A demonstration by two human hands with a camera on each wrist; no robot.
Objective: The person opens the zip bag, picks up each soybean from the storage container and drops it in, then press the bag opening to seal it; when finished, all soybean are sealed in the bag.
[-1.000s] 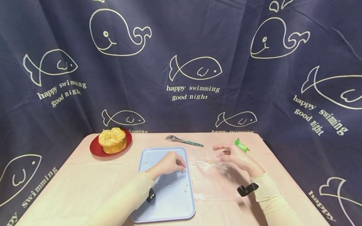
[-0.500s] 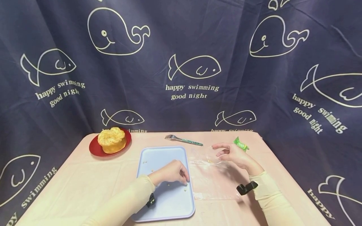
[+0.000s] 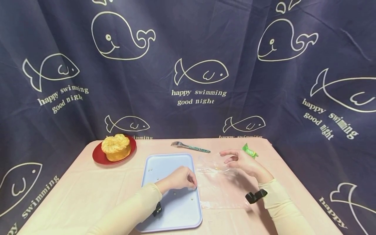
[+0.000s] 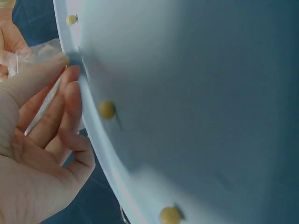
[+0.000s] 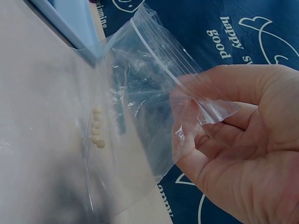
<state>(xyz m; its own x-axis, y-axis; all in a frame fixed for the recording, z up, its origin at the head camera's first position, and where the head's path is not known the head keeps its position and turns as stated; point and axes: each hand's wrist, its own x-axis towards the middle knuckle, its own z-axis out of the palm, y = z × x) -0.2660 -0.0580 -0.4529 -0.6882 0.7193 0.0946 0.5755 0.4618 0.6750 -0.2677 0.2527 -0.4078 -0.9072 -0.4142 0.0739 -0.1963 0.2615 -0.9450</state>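
My left hand (image 3: 181, 178) is over the right rim of the light blue tray (image 3: 168, 215). In the left wrist view its thumb and fingertips pinch a small yellow soybean (image 4: 67, 61), mostly covered. Several loose soybeans, one of them (image 4: 106, 109) close to the fingers, lie scattered on the tray. Beside the tray lies a clear zip bag (image 3: 220, 192). My right hand (image 3: 246, 164) pinches the bag's zip edge between thumb and fingers, lifting its mouth, as the right wrist view shows. Inside the bag, several soybeans (image 5: 96, 126) sit in a short row.
At the back left stands a red plate (image 3: 98, 158) bearing a round yellow cake (image 3: 116, 148). A fork (image 3: 191, 147) with a patterned handle lies behind the tray. Behind my right hand is a green-wrapped candy (image 3: 249, 151). A dark curtain (image 3: 202, 32) hangs behind the table.
My left hand has come toward me and right to the tray's right edge, where it took a soybean off the tray. The right hand keeps its hold on the bag.
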